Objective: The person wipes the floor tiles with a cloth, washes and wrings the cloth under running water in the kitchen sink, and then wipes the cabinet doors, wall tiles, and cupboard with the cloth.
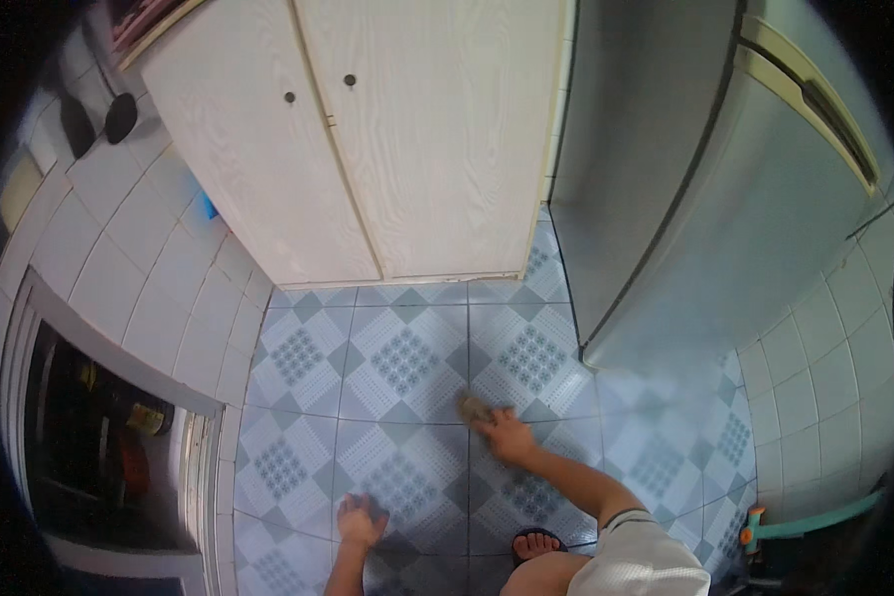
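Observation:
My right hand (510, 438) reaches out over the patterned tile floor (410, 365) and grips a brown scrubbing brush or pad (474, 409); its exact kind is blurred. The brush rests on the floor close to a crossing of tile joints. Lower and to the left, my left hand (360, 519) is set down on the tiles with its fingers apart and nothing in it. Beside my bent knee, a foot in a dark sandal (538, 544) shows at the bottom.
A pale wooden cabinet (447, 164) with two doors stands ahead. On the right rises a grey refrigerator (685, 223). An open white-framed recess (112, 432) holding bottles is in the left tiled wall (156, 246). A green and orange handled object (790, 525) lies low right.

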The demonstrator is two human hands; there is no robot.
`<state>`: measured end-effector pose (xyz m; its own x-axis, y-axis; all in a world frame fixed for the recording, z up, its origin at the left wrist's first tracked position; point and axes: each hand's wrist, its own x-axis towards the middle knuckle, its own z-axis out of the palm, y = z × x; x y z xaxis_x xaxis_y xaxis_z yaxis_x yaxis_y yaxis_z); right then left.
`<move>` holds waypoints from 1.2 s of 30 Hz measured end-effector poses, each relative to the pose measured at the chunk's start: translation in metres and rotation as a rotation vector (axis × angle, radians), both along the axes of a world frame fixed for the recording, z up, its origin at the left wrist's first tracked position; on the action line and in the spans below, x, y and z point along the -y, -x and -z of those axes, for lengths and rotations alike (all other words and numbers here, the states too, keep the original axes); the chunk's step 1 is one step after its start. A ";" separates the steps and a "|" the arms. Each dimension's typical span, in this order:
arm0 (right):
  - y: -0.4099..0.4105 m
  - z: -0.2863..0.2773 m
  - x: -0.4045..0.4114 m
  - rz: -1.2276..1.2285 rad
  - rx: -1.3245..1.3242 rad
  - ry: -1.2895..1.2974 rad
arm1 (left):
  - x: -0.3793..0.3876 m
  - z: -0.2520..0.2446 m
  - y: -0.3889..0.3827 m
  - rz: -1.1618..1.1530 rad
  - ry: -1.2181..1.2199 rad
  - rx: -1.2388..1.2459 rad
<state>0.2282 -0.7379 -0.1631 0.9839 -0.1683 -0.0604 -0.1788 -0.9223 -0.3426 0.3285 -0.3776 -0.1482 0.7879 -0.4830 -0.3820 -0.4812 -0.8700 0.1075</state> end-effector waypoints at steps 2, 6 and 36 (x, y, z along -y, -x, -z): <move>-0.015 -0.002 0.013 0.191 -0.077 0.032 | -0.006 -0.001 -0.001 0.002 0.030 -0.014; -0.058 -0.020 0.019 0.255 -0.406 0.129 | -0.021 -0.016 -0.024 0.152 -0.042 -0.231; -0.160 -0.018 -0.267 -0.615 0.414 -0.931 | -0.219 -0.236 0.108 -0.110 -0.231 0.103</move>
<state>0.3883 -0.4712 -0.1452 0.8576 0.2794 0.4318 0.4887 -0.1808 -0.8535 0.2204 -0.1586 0.0881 0.8712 -0.3017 -0.3873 -0.3805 -0.9134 -0.1444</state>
